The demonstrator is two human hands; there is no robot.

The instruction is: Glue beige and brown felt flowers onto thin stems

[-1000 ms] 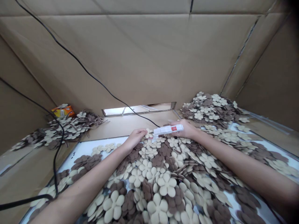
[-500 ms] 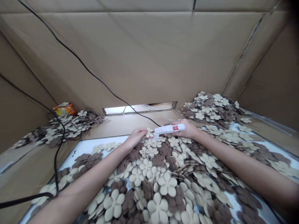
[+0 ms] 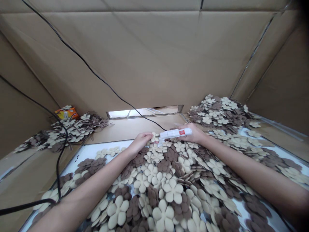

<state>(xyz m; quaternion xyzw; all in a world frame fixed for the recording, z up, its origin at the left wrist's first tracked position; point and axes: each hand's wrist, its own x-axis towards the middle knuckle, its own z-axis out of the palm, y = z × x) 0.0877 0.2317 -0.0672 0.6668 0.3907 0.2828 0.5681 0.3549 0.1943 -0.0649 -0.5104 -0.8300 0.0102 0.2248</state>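
Note:
My right hand (image 3: 194,134) grips a white glue gun (image 3: 175,133) with a red label, its nozzle pointing left and down. The nozzle tip sits close to a small cream flower cut-out (image 3: 154,137) that my left hand (image 3: 140,141) pinches at the far edge of the pile. Both forearms stretch out over a thick spread of cream and brown flower-shaped cut-outs (image 3: 169,190) lying on a white board (image 3: 87,151). A black cord (image 3: 101,79) runs from the glue gun up across the cardboard wall.
Cardboard walls (image 3: 154,58) enclose the space, with a narrow slot (image 3: 145,112) at the back. More flower cut-outs are heaped at the left (image 3: 70,129) and back right (image 3: 217,112). An orange box (image 3: 65,113) sits at the far left. A thick black cable (image 3: 58,161) hangs along the left side.
The glue gun's rear end has shifted slightly right and up in my right hand. My left hand stays on the same flower.

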